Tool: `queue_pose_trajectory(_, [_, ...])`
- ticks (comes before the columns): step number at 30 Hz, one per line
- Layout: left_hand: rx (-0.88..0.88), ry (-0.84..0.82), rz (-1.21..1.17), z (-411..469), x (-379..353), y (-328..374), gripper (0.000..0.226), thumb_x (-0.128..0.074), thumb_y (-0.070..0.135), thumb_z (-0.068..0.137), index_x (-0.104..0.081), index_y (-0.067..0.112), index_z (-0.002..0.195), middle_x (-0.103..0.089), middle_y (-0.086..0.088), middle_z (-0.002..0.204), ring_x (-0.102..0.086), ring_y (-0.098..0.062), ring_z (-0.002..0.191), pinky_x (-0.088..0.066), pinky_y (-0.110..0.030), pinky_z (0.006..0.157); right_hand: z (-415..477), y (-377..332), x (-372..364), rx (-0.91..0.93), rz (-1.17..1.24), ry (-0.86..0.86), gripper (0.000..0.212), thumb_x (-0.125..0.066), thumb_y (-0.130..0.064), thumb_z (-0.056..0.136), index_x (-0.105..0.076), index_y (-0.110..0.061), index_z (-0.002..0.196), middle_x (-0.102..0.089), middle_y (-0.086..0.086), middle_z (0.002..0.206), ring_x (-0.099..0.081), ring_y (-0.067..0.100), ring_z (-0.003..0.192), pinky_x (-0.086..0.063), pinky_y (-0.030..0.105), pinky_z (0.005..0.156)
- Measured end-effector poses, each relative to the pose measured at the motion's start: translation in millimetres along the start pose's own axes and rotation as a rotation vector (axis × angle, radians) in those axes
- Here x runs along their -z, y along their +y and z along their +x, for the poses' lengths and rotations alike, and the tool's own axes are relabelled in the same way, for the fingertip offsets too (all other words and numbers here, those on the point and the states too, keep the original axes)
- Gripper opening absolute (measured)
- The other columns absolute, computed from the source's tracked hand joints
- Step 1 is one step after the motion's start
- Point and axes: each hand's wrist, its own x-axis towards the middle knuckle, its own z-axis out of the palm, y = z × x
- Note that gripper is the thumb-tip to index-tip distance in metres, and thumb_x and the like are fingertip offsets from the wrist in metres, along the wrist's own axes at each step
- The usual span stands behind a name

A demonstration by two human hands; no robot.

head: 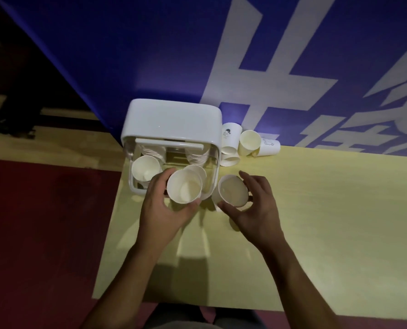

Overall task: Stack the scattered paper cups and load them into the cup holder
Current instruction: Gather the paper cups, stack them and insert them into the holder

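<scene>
My left hand (161, 205) grips a white paper cup (184, 186), mouth up, just in front of the white cup holder (171, 119). Behind that cup another cup (199, 170) peeks out at the holder's right slot. A cup stack (145, 168) fills the left slot. My right hand (254, 205) curls its fingers and thumb around a second cup (233, 191) standing on the yellow table (316, 222) right of the holder. Several loose cups (250, 142) lie and stand against the blue wall beside the holder.
A blue wall with large white characters (269, 67) rises directly behind the table. The table's left edge (110, 222) drops to a dark red floor. The near edge lies close to my body.
</scene>
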Motion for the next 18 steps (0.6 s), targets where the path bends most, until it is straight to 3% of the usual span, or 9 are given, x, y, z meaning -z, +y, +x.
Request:
queue_pose_trajectory(2, [-0.041, 0.005, 0.028, 13.8, 3.1, -1.4, 0.075, -0.089, 0.043, 0.071, -0.053, 0.027, 0.134, -0.056, 0.018, 0.131, -0.05, 0.004, 0.121, -0.044, -0.011, 0.092, 4.4, -6.0, -5.9, -0.004, 0.005, 0.022, 0.081, -0.092, -0.041, 0.069, -0.058, -0.016, 0.139, -0.051, -0.008, 0.123, -0.055, 0.004, 0.113, -0.057, 0.039, 0.088])
queue_pose_trajectory(6, [-0.048, -0.015, 0.042, 37.5, 0.4, -10.8, 0.077, -0.091, 0.04, 0.073, -0.052, 0.024, 0.138, -0.057, 0.011, 0.134, -0.054, -0.008, 0.124, -0.055, -0.033, 0.094, 12.4, -12.6, -10.8, 0.005, -0.008, 0.06, 0.077, -0.094, -0.035, 0.069, -0.061, -0.014, 0.135, -0.053, -0.005, 0.122, -0.055, 0.002, 0.113, -0.057, 0.037, 0.087])
queue_pose_trajectory(9, [-0.059, -0.06, 0.088, 49.8, -5.7, -20.4, 0.079, -0.089, 0.042, 0.074, -0.05, 0.025, 0.141, -0.056, 0.008, 0.137, -0.054, -0.012, 0.125, -0.056, -0.041, 0.092, 19.0, -13.7, -12.7, 0.002, -0.006, 0.083, 0.075, -0.094, -0.031, 0.069, -0.061, -0.013, 0.134, -0.054, -0.003, 0.121, -0.056, 0.006, 0.112, -0.058, 0.037, 0.085])
queue_pose_trajectory(18, [0.011, -0.242, 0.315, 62.9, -27.1, -52.4, 0.077, -0.083, 0.052, 0.075, -0.047, 0.034, 0.142, -0.062, 0.007, 0.135, -0.057, -0.018, 0.119, -0.049, -0.03, 0.09, 31.6, -14.4, -20.9, -0.011, -0.013, 0.095, 0.074, -0.093, -0.034, 0.07, -0.062, -0.014, 0.133, -0.054, -0.004, 0.121, -0.057, 0.007, 0.111, -0.058, 0.04, 0.085])
